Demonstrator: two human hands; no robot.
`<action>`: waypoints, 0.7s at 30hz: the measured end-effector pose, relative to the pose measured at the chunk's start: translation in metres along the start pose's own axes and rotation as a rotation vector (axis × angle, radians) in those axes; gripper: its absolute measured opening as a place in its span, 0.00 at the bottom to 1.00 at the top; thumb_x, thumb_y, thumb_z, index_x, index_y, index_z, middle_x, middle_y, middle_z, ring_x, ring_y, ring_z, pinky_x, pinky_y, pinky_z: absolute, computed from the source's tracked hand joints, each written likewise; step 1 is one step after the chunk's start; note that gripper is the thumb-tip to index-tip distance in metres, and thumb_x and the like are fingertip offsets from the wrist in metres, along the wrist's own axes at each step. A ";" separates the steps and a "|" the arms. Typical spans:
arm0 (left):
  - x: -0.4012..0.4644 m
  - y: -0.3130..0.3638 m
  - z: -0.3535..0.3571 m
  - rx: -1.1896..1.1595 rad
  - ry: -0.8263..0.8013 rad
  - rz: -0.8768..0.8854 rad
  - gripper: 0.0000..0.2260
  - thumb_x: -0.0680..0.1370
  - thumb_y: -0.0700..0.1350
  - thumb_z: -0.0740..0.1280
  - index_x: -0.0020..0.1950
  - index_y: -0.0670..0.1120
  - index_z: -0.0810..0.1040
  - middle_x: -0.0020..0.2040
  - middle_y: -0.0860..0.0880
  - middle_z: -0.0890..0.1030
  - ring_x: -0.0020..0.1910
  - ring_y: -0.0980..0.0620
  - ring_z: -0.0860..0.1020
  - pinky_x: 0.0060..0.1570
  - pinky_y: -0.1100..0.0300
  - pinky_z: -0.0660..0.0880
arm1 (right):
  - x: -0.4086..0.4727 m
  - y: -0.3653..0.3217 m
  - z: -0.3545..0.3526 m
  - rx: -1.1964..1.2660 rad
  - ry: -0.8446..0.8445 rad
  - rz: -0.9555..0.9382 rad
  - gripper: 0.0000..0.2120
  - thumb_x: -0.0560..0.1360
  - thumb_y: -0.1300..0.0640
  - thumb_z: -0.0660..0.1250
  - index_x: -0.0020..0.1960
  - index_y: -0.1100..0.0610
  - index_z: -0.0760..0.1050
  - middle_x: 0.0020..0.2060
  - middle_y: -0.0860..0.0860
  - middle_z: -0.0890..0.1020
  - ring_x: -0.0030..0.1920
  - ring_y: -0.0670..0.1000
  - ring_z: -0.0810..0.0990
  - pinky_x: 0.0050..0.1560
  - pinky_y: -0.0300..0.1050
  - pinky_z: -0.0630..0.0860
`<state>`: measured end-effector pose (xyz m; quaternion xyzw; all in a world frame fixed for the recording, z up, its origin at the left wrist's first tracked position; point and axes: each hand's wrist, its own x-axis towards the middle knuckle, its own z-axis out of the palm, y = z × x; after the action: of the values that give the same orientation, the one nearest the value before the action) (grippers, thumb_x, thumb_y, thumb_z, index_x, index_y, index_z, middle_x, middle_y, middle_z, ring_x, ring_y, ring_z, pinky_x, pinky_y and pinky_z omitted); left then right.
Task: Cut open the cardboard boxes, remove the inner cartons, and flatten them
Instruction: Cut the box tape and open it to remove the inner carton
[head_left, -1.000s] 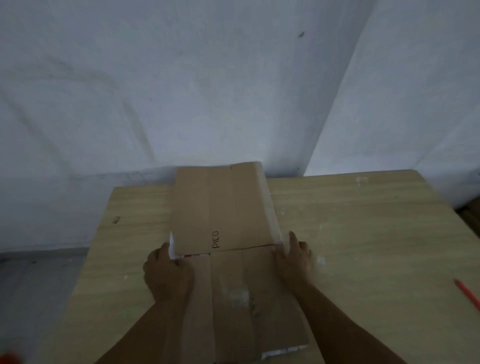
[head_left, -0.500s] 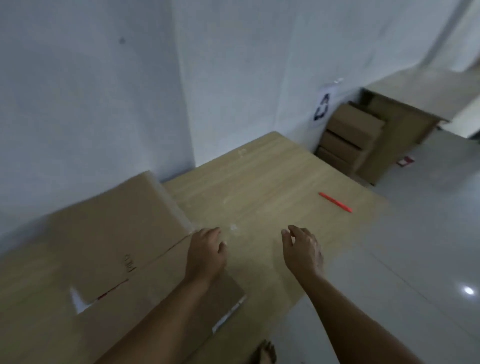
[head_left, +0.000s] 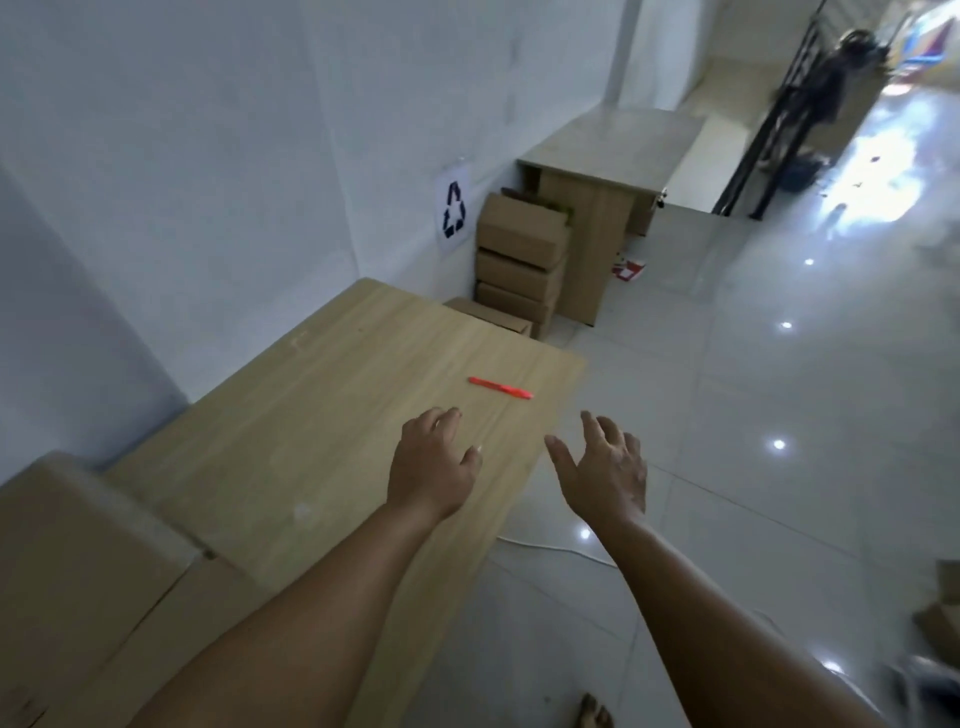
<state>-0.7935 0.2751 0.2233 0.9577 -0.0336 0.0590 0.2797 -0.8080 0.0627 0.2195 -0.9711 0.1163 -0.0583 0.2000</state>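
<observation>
Left hand (head_left: 434, 462) is hovering above the wooden table (head_left: 322, 415), back of the hand up, fingers loosely bent and holding nothing. Whether it is touching the table surface cannot be told. Right hand (head_left: 605, 470) is reaching out past the near edge of the table, above the floor, fingers spread wide and thumb apart, also holding nothing. Both bare forearms are extending from the bottom of the frame.

A red pen-shaped cutter (head_left: 500, 388) is lying flat on the table ahead of both hands, near the table's right end and apart from either hand; blade detail too small to tell.

The flattened cardboard box (head_left: 78, 561) is lying on the table at the lower left, well apart from the hands, partly cut off by the frame edge and partly hidden behind the left forearm.

Beyond the table's far end, a stack of brown cardboard boxes (head_left: 519, 260) is standing on the floor against the white wall, with one lower box (head_left: 488, 314) just beside the stack's foot. A sheet with a black recycling symbol (head_left: 454, 209) is hanging on the wall beside the stack. A second wooden desk (head_left: 613, 156) is standing just right of the stack. A white cable (head_left: 550, 546) is running across the glossy tiled floor (head_left: 753, 415) below the right wrist. Toes of a bare foot (head_left: 595, 713) are showing at the bottom edge.
</observation>
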 end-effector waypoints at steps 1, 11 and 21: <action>0.009 0.011 0.006 0.013 -0.024 0.001 0.29 0.79 0.55 0.65 0.76 0.43 0.66 0.74 0.44 0.68 0.72 0.43 0.65 0.69 0.50 0.65 | 0.009 0.010 -0.003 -0.014 -0.020 0.016 0.37 0.78 0.30 0.54 0.79 0.51 0.59 0.77 0.56 0.64 0.76 0.59 0.61 0.72 0.58 0.63; 0.105 0.116 0.089 0.141 -0.095 0.017 0.32 0.79 0.61 0.62 0.77 0.44 0.63 0.76 0.41 0.63 0.74 0.42 0.62 0.71 0.48 0.63 | 0.120 0.129 -0.037 -0.006 -0.100 0.039 0.41 0.76 0.27 0.51 0.81 0.49 0.53 0.80 0.57 0.54 0.80 0.59 0.51 0.78 0.59 0.53; 0.195 0.177 0.164 0.143 -0.131 -0.034 0.29 0.79 0.60 0.61 0.76 0.46 0.66 0.77 0.42 0.64 0.75 0.42 0.63 0.70 0.46 0.65 | 0.224 0.201 -0.050 0.043 -0.179 0.036 0.37 0.78 0.30 0.53 0.81 0.48 0.53 0.80 0.57 0.55 0.79 0.59 0.52 0.77 0.59 0.54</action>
<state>-0.6020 0.0316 0.2057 0.9774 -0.0315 -0.0063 0.2088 -0.6400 -0.1913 0.1996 -0.9657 0.1141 0.0298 0.2313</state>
